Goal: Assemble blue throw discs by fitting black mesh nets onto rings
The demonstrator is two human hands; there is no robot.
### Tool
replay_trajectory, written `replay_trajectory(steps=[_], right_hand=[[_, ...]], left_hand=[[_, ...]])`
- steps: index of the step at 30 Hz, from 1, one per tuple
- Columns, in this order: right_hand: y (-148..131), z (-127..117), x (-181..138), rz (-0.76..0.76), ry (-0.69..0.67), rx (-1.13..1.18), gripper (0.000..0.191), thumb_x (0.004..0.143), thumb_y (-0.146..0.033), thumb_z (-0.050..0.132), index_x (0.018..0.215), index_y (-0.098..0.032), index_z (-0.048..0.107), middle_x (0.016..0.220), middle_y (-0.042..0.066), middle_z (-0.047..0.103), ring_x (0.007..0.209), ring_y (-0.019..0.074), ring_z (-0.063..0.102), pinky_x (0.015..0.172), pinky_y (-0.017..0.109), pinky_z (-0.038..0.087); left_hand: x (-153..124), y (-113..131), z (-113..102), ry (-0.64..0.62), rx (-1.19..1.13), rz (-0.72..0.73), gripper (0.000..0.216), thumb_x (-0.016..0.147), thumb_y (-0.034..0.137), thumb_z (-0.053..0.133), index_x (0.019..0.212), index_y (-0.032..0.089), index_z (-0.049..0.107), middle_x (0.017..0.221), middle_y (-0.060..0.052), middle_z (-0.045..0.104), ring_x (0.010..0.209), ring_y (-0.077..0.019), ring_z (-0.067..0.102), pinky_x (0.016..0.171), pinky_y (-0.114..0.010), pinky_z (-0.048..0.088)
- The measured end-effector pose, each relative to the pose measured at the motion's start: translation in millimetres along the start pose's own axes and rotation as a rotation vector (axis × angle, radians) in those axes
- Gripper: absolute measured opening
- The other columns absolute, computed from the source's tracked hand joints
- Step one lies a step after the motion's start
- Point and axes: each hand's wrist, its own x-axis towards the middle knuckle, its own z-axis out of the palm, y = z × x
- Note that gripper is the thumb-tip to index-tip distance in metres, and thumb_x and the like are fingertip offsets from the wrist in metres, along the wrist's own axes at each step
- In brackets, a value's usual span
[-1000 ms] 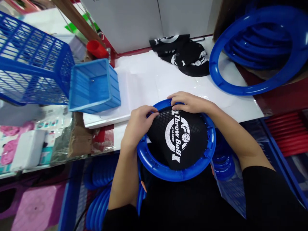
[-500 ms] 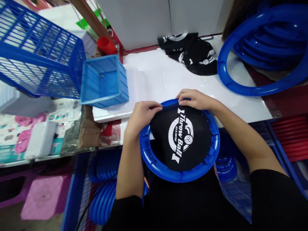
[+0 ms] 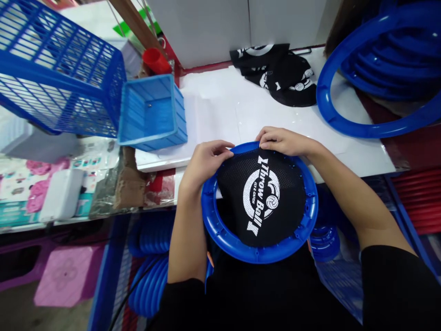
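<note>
A blue ring point(image 3: 258, 254) sits close before a person's black shirt point(image 3: 268, 299), with black "Throw Ball" mesh point(image 3: 292, 220) spread across it, on the near side of both hands. The left hand point(image 3: 208, 161) pinches the mesh's far-left edge; the right hand point(image 3: 284, 140) grips its far edge. Beyond, printed black pieces point(image 3: 292, 99) lie on a white table point(image 3: 213, 110).

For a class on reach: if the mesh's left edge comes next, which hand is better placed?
Probably the left hand: it is at the upper left of the blue ring, close to that edge of the black mesh. The right hand is at the top, farther away.
</note>
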Motion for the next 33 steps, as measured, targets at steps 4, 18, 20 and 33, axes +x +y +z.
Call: replay_trajectory(steps=[4, 18, 20, 33], right_hand=[[-0.7, 1.5, 0.1, -0.021, 0.014, -0.028, 0.023, 0.098, -0.045, 0.060, 0.091, -0.025, 0.071, 0.128, 0.010, 0.069, 0.114, 0.0292, 0.064, 0.113, 0.052, 0.050], [-2.2, 1.1, -1.6, -0.100, -0.020, -0.196, 0.023, 0.104, -0.037, 0.052, 0.094, -0.024, 0.068, 0.131, 0.012, 0.069, 0.117, 0.0284, 0.063, 0.111, 0.051, 0.050], [-2.7, 0.6, -2.1, -0.112, -0.026, -0.217, 0.023, 0.105, -0.036, 0.051, 0.095, -0.023, 0.067, 0.132, 0.012, 0.069, 0.118, 0.0282, 0.063, 0.111, 0.051, 0.050], [-4.0, 4.1, -0.4, -0.149, -0.019, -0.378, 0.022, 0.108, -0.028, 0.044, 0.098, -0.023, 0.062, 0.118, 0.014, 0.068, 0.115, 0.0289, 0.060, 0.108, 0.051, 0.050]], left_hand=[[-3.6, -0.8, 1.4, 0.040, 0.035, 0.033, 0.023, 0.090, 0.027, 0.074, 0.109, 0.020, 0.083, 0.091, -0.005, 0.083, 0.087, -0.0196, 0.074, 0.086, -0.035, 0.060], [4.8, 20.0, -12.9, -0.186, 0.417, 0.156, 0.026, 0.092, 0.020, 0.059, 0.108, 0.021, 0.080, 0.103, -0.007, 0.084, 0.096, -0.0236, 0.076, 0.089, -0.036, 0.057], [6.3, 24.1, -14.5, -0.222, 0.489, 0.200, 0.029, 0.092, 0.018, 0.056, 0.110, 0.019, 0.080, 0.105, -0.008, 0.084, 0.098, -0.0241, 0.076, 0.090, -0.036, 0.056], [20.6, 21.5, -28.0, -0.367, 0.459, 0.177, 0.030, 0.090, 0.021, 0.057, 0.109, 0.020, 0.080, 0.106, -0.007, 0.084, 0.097, -0.0229, 0.077, 0.088, -0.035, 0.057]])
